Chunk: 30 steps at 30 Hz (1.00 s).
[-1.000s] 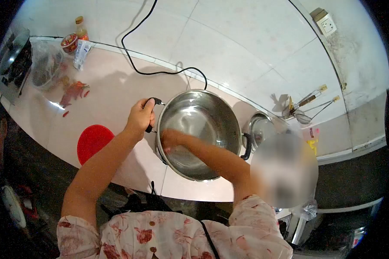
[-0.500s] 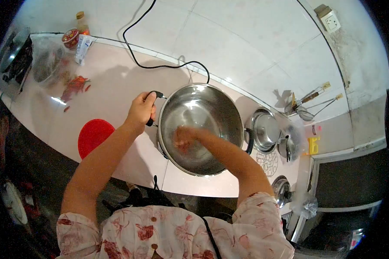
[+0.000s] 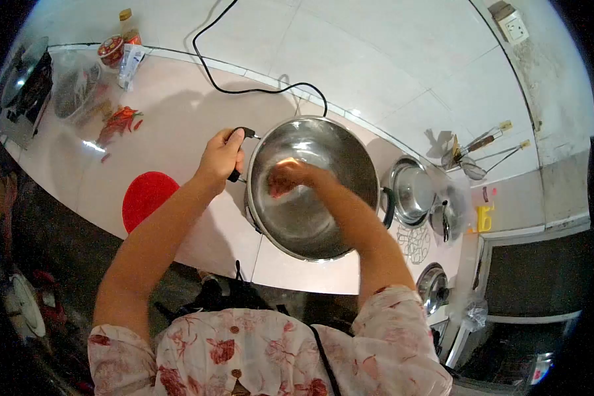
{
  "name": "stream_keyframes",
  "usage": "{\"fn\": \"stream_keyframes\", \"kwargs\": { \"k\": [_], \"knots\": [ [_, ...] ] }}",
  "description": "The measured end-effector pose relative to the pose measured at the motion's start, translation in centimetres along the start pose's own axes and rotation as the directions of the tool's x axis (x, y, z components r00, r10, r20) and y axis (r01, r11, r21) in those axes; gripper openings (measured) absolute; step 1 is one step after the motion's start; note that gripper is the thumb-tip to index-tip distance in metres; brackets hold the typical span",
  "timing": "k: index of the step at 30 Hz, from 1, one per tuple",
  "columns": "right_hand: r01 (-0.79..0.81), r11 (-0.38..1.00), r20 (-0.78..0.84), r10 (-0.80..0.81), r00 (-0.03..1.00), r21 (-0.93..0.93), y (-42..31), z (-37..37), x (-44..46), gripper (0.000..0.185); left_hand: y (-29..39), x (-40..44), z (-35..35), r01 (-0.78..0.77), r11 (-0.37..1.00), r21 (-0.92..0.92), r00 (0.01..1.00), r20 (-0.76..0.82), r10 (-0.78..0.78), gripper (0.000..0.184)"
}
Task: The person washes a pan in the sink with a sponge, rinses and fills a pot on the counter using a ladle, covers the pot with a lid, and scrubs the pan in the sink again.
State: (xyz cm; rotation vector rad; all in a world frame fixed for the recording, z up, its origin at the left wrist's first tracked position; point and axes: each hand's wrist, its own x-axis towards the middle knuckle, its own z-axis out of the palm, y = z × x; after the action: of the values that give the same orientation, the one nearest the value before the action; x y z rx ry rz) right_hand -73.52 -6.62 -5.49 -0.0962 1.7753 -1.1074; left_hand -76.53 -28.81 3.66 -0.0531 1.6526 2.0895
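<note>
A large steel pot (image 3: 336, 198) stands on the pale pink counter, with a black handle on each side. My left hand (image 3: 223, 156) is closed round its left handle (image 3: 244, 134). Inside the pot, my right hand (image 3: 287, 178) is low near the left part of the bottom, fingers bent and blurred. Whether it holds anything there is too blurred to tell. The inner wall and bottom look shiny. A black cable (image 3: 264, 92) runs down the wall to behind the pot.
A red disc (image 3: 150, 198) lies left of the pot. Red chillies (image 3: 120, 121), a plastic bag (image 3: 74, 89) and a bottle (image 3: 129, 28) are at the far left. Right of the pot are a steel bowl (image 3: 412, 191), a wire rack (image 3: 414, 244) and a lid (image 3: 433, 285).
My right hand has moved from the pot's lower left side upward and inward over the bottom. My left hand stays on the handle. The view has shifted slightly, and a blurred patch at right is gone.
</note>
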Motion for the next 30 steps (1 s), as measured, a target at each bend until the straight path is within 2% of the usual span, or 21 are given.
{"fn": "stream_keyframes", "kwargs": {
  "k": [1,2,4,5,6,7,8,10,12,13,14,16,17,18,19,21,23,24,26,28,30],
  "knots": [
    [-0.006,0.961,-0.081,0.03,0.996,0.276,0.4,-0.2,-0.8,0.029,-0.1,0.0,0.0,0.011,0.999,-0.033,1.0,0.011,-0.01,0.025],
    [-0.029,0.976,0.16,0.064,0.985,-0.216,1.5,-0.3,-1.0,0.026,-0.4,-0.1,0.1,0.016,0.999,-0.041,1.0,0.014,-0.016,0.025],
    [0.072,0.755,0.345,0.21,0.915,-0.652,2.4,0.4,-1.8,0.024,-0.4,0.1,-0.2,0.022,0.998,-0.05,0.999,0.048,-0.02,0.023],
    [-0.089,0.922,0.317,0.219,0.923,-0.378,0.3,3.1,-3.9,0.024,-0.4,0.0,-0.2,0.022,0.998,-0.057,0.999,0.044,-0.02,0.023],
    [-0.233,0.971,0.293,0.237,0.926,-0.049,-1.0,4.8,-5.0,0.026,-0.3,-0.1,-0.2,0.017,0.997,-0.07,0.999,0.047,-0.013,0.023],
    [-0.231,0.972,0.294,0.235,0.926,-0.05,0.9,4.6,-1.8,0.026,-0.3,-0.1,-0.1,0.008,0.997,-0.079,0.999,0.053,-0.004,0.023],
    [-0.129,0.961,0.171,0.174,0.97,-0.244,4.2,3.9,3.9,0.023,-0.3,-0.1,0.0,0.007,0.997,-0.076,0.999,0.051,-0.003,0.023],
    [0.07,0.992,-0.1,-0.081,0.992,-0.106,0.9,2.1,4.6,0.019,-0.2,-0.1,0.1,0.009,0.998,-0.062,1.0,0.014,-0.009,0.024],
    [0.109,0.99,-0.485,-0.055,0.873,0.084,-3.1,-1.6,0.7,0.017,-0.1,0.0,0.0,0.002,0.999,-0.042,1.0,0.018,-0.001,0.024],
    [-0.053,0.999,-0.664,0.033,0.747,-0.01,-0.4,-3.8,0.8,0.016,-0.1,-0.1,0.0,0.007,1.0,-0.019,0.999,0.034,-0.006,0.023],
    [-0.261,0.901,-0.402,0.109,0.909,-0.347,5.9,-6.7,2.2,0.017,-0.2,-0.1,0.0,0.012,1.0,-0.024,0.999,0.043,-0.011,0.023],
    [0.015,0.672,-0.056,-0.085,0.995,-0.74,15.0,-8.4,-1.6,0.019,-0.2,0.0,-0.1,0.005,0.998,-0.063,0.997,0.073,-0.001,0.023],
    [0.26,0.484,0.251,-0.083,0.964,-0.835,13.8,-5.6,-3.7,0.018,-0.2,0.0,0.0,0.005,0.997,-0.073,0.997,0.074,0.001,0.023],
    [0.513,0.286,0.532,-0.013,0.847,-0.809,11.0,-2.6,-6.6,0.017,-0.3,0.0,0.0,-0.001,0.995,-0.098,0.999,0.052,0.006,0.023],
    [0.082,0.709,0.268,0.155,0.951,-0.701,5.4,1.6,-8.5,0.019,-0.4,0.0,0.2,-0.005,0.993,-0.121,0.999,0.031,0.009,0.023],
    [-0.372,0.86,0.036,0.409,0.912,-0.349,0.3,6.2,-5.5,0.02,-0.4,-0.1,0.1,0.0,0.994,-0.109,0.999,0.049,0.006,0.023],
    [-0.354,0.856,0.0,0.382,0.924,-0.377,0.7,6.2,-0.7,0.02,-0.4,0.2,-0.1,0.001,0.996,-0.085,0.999,0.052,0.004,0.024],
    [-0.126,0.942,-0.092,0.102,0.991,-0.311,1.8,3.9,2.2,0.019,-0.7,0.4,-0.2,-0.019,0.999,-0.046,0.999,0.043,0.021,0.024],
    [0.128,0.989,-0.331,-0.098,0.939,0.072,-0.6,0.5,2.4,0.019,-0.9,0.3,-0.3,-0.02,1.0,-0.003,0.999,0.033,0.02,0.024],
    [0.056,0.911,-0.363,0.107,0.926,0.41,-0.5,-3.5,-1.2,0.018,-0.2,0.0,-0.2,0.0,0.999,-0.035,0.998,0.062,0.002,0.026],
    [-0.2,0.971,-0.17,0.22,0.961,0.127,7.3,-6.8,-4.1,0.017,-0.1,0.0,0.0,0.004,0.998,-0.064,0.998,0.066,0.0,0.026]
  ]
}}
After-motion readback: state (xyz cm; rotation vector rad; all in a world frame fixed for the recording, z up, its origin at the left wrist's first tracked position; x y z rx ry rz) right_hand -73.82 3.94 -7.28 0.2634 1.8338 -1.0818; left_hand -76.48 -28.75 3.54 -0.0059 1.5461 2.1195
